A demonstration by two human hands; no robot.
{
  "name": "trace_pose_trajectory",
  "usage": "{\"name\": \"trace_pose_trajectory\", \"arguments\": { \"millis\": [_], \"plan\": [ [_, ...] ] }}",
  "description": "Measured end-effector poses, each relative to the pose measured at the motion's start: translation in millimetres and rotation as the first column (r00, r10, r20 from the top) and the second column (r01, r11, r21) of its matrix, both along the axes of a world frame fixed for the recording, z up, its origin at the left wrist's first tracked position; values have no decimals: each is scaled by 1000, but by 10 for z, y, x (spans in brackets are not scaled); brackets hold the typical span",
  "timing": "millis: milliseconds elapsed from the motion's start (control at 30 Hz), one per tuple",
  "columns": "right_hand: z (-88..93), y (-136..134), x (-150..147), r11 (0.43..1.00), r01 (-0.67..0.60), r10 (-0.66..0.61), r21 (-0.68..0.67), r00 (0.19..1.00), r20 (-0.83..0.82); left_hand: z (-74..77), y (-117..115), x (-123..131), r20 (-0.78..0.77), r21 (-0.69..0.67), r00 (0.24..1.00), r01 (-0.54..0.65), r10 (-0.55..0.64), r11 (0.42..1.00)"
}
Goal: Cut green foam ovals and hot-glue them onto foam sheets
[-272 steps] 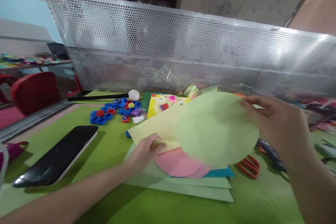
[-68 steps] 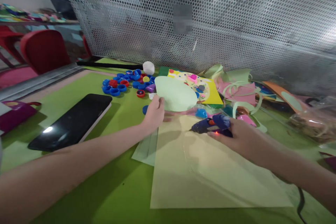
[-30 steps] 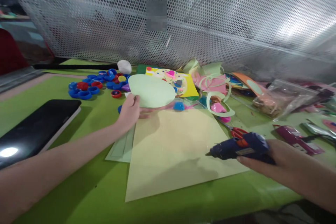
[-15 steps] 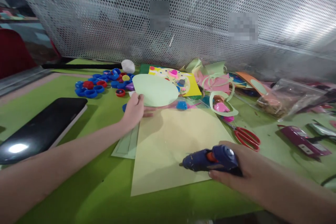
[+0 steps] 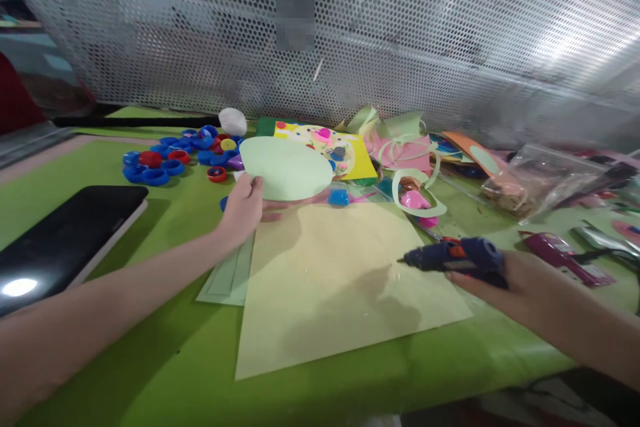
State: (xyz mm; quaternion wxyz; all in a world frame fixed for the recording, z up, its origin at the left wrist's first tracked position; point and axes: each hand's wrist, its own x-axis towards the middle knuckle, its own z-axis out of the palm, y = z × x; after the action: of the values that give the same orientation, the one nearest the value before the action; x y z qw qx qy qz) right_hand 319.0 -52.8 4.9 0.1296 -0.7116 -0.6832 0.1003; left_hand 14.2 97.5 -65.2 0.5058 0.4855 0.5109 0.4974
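Observation:
My left hand [image 5: 243,203] pinches the left edge of a pale green oval paper cutout [image 5: 287,170], raised above the far edge of a cream paper sheet [image 5: 345,280]. A dark blue hot glue gun [image 5: 455,257] is gripped in my right hand [image 5: 520,277] over the sheet's right side, its nozzle pointing left. Small shiny spots, apparently glue, show on the sheet. Pale green sheets [image 5: 227,280] stick out from under its left side. Behind the cutout lies a yellow decorated card [image 5: 367,160], partly hidden.
Blue and red bottle caps [image 5: 155,175] cluster at the back left, near a black phone-like device [image 5: 75,233]. Paper scraps [image 5: 400,153] and a clear plastic bag [image 5: 540,180] lie at the back right. A purple device [image 5: 565,257] sits farther right. A perforated metal panel [image 5: 350,33] rises behind the table.
My right hand has moved the glue gun right and away from me, from over the sheet's lower middle to its right side. The left hand still holds the cutout. The view has shifted slightly.

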Motion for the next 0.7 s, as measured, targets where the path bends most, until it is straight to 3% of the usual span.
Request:
{"name": "trace_pose_trajectory", "arguments": {
  "millis": [233,367,600,700],
  "plan": [
    [8,26,-94,989,-103,92,-106,991,-101,0,7,1,-24,-2,1000,-2,2,1000],
    [16,102,-164,993,-69,58,-97,991,-120,1,12,5,-17,-5,1000,2,-2,1000],
    [-67,598,-230,997,-26,26,-69,1000,0,7,3,10,-16,-6,1000,-3,3,1000],
    [-114,679,-209,997,-13,19,-80,997,80,-8,12,6,-19,-5,1000,-11,11,1000]
  ]
}}
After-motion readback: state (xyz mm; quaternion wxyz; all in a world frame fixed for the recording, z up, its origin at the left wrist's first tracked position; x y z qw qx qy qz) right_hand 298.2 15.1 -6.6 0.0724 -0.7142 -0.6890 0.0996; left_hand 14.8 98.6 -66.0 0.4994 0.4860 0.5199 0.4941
